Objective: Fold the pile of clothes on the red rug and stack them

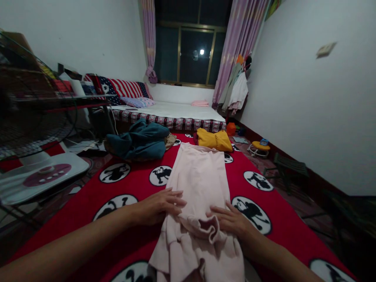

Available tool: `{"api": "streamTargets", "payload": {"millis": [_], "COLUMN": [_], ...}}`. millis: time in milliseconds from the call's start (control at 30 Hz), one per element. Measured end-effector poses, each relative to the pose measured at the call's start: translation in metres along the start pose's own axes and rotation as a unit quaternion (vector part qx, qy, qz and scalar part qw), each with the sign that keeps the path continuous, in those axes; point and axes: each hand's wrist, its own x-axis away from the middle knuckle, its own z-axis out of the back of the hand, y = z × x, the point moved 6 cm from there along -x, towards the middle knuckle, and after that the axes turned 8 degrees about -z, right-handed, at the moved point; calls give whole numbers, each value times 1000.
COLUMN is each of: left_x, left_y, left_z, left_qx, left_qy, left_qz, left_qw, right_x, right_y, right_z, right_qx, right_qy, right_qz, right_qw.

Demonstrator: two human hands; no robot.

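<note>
A pale pink garment (199, 176) lies lengthwise on a red blanket (138, 196) printed with black monkey figures in white circles. Its far part is flat and narrow, while the near part is bunched in folds. My left hand (160, 205) rests on the garment's left edge with the fingers stretched out. On the right edge, beside a curled fold, lies my right hand (229, 221), its fingers spread and flat. Beyond the garment sits a folded yellow garment (214, 140). A heaped teal garment (141, 141) is to the left of it.
At the left stands a fan with a white base (44, 176), near a cluttered table (88, 98). A bed (176, 111) is under the window. Hanging clothes (237, 90), a yellow-seated stool (260, 146) and a dark stool (290, 166) line the right wall.
</note>
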Motion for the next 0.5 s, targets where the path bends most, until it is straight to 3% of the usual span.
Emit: {"api": "streamTargets", "payload": {"millis": [100, 200, 367, 433, 500], "left_x": [-9, -11, -7, -11, -23], "left_y": [10, 36, 85, 83, 57], "left_z": [5, 24, 51, 62, 77], "left_qx": [29, 64, 159, 195, 248], "left_qy": [56, 114, 116, 144, 209], "left_qz": [-31, -54, -57, -30, 30], "left_qw": [998, 990, 979, 970, 945], "right_x": [-7, 5, 39, 32, 6], "right_y": [-11, -25, -45, -42, -27], "right_z": [8, 24, 52, 69, 94], "right_qx": [-21, -40, -74, -136, -230], "right_qy": [30, 58, 76, 101, 154], "right_qz": [35, 46, -10, -46, -78], "right_qw": [999, 996, 994, 985, 958]}}
